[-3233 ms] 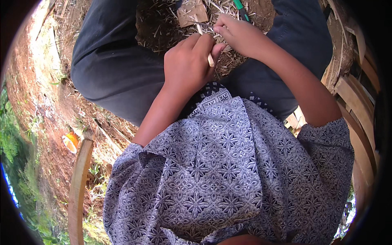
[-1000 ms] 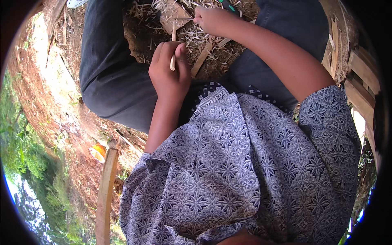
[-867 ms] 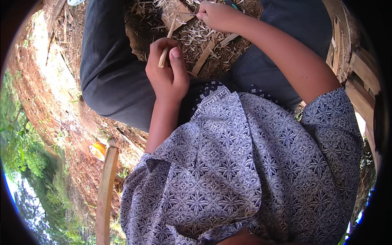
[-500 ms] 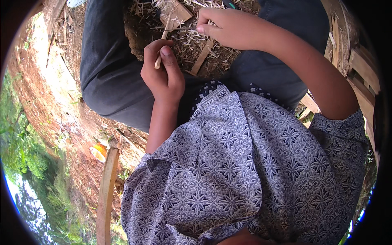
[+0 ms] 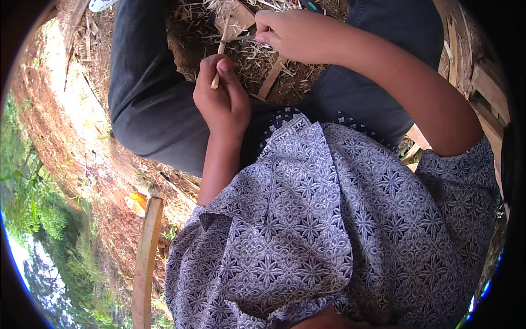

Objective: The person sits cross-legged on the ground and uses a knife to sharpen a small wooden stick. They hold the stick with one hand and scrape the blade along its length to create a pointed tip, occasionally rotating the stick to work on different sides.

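Observation:
A thin, pale wooden stick [image 5: 221,48] is gripped by my left hand [image 5: 226,101], with fingers curled round it and the thumb laid along it. Its lower end pokes out below the fingers; the upper part points away from me. My right hand [image 5: 287,35] is closed on a knife whose narrow dark blade [image 5: 241,38] reaches left and meets the stick above my left hand. The knife's handle is hidden inside the fist. Under both hands, curled wood shavings [image 5: 249,54] lie scattered on the dark soil between my legs.
A flat wood offcut [image 5: 241,17] and a small wood strip [image 5: 269,80] lie among the shavings. Boards [image 5: 489,90] are piled at the right. A wooden post [image 5: 144,263] stands at the lower left, near an orange-and-white object [image 5: 135,203] on reddish ground.
My right hand and the blade have shifted slightly left. My left hand, still holding the stick, sits a little further right, and the stick stands a bit more upright.

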{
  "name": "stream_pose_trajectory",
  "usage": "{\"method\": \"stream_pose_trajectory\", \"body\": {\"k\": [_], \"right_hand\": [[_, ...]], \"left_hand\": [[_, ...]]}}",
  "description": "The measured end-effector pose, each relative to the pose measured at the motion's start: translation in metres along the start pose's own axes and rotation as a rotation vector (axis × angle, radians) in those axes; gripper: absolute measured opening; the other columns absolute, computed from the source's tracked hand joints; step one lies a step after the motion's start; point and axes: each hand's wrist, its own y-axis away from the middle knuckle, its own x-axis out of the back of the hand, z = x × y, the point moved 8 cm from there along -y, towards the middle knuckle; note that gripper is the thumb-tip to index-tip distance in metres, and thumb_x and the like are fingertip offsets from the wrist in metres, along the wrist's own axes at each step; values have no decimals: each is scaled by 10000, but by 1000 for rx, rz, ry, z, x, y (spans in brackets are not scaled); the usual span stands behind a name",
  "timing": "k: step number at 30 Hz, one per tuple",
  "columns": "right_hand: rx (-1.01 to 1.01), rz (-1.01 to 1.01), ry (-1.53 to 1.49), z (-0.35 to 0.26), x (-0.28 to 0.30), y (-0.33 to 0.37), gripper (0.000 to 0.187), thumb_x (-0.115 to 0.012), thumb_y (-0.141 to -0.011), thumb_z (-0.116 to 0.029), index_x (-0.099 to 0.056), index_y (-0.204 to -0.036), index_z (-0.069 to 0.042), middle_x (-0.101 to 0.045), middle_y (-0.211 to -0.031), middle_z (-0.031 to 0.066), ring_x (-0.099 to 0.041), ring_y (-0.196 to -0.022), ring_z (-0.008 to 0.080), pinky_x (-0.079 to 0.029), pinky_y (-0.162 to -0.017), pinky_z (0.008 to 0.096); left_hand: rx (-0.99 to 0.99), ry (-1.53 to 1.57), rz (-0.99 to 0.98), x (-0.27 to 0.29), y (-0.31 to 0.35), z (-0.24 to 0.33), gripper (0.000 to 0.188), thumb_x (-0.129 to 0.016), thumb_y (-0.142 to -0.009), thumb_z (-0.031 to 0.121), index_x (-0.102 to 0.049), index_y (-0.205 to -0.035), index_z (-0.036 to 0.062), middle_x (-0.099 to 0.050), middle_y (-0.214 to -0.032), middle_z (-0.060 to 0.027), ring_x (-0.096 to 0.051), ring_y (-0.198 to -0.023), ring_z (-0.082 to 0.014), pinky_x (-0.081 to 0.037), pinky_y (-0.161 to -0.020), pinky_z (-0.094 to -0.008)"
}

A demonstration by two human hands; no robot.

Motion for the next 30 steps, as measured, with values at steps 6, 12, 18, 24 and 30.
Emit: {"method": "stream_pose_trajectory", "body": {"k": [6,12,18,24,30], "right_hand": [[12,57,44,3,-6,-4,252,-601,-1030,-322,-633,-1049,-73,-668,-759,140,-672,-699,282,-497,-660,436],[-176,-117,81,-8,13,-14,179,-574,-973,-160,-640,-1066,-22,-724,-860,192,-708,-808,383,-551,-731,484],[-258,-84,141,78,8,-39,199,-587,-963,-191,-652,-1082,-46,-733,-896,200,-715,-869,381,-551,-771,491],[-213,58,-14,68,17,-32,312,-574,-1008,-320,-656,-1121,-41,-723,-979,227,-703,-931,374,-537,-818,474],[-188,-45,-179,33,22,-14,346,-567,-1020,-352,-649,-1117,-30,-711,-943,237,-712,-901,370,-538,-785,461]], "left_hand": [[39,-21,1,2,-5,-1,256,-482,-1101,190,-593,-961,7,-598,-735,-107,-566,-600,-201,-455,-599,-318],[64,-1,12,3,-11,-3,337,-458,-1121,241,-593,-938,-8,-563,-788,-50,-512,-701,-116,-409,-634,-267],[-15,-62,-41,-9,-6,6,259,-486,-1094,210,-609,-973,17,-616,-749,-108,-600,-625,-245,-470,-605,-343],[31,252,-58,0,-5,-1,379,-469,-1104,327,-625,-1050,-14,-535,-721,-11,-475,-607,-94,-365,-576,-250],[91,274,-16,2,-3,-5,400,-432,-1123,354,-641,-1107,13,-485,-774,44,-392,-650,-27,-281,-578,-206]]}}
